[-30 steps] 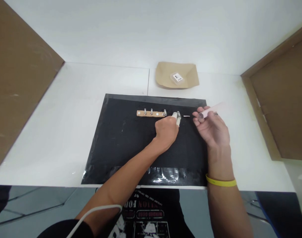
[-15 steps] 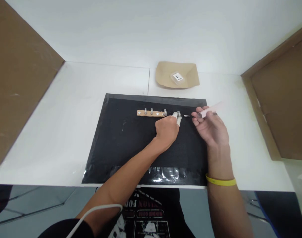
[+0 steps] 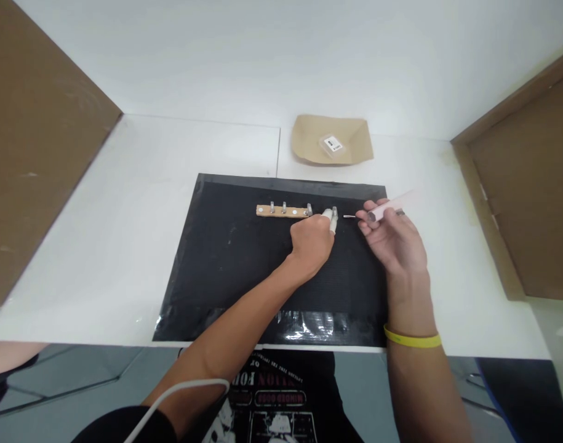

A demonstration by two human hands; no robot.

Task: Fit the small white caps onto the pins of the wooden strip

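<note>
My left hand [image 3: 312, 241], with white covers on its thumb and finger, is closed at the right end of a narrow brown strip [image 3: 276, 211]. The strip bears white round spots and several small upright shiny hooks [image 3: 284, 207]. One such hook [image 3: 335, 213] shows right at the covered fingertips; the strip's end is hidden by the hand. To the right, my right hand [image 3: 399, 237] is closed around a pale pinkish cylinder [image 3: 386, 209] with a dark end, its far part fading blurrily. A thin metal rod [image 3: 349, 216] points left near the right fingertips; whether it joins the cylinder I cannot tell.
A black mat [image 3: 244, 271] lies under the hands on a white table [image 3: 138, 203]. Behind it stands a brown paper tray [image 3: 304, 138] with a small clear labelled box [image 3: 331, 145]. Brown panels [image 3: 36, 141] flank both sides.
Both hands hold nearly the same pose, the metal rod sitting slightly closer to the hook. Part of another person has come into view at the lower left edge.
</note>
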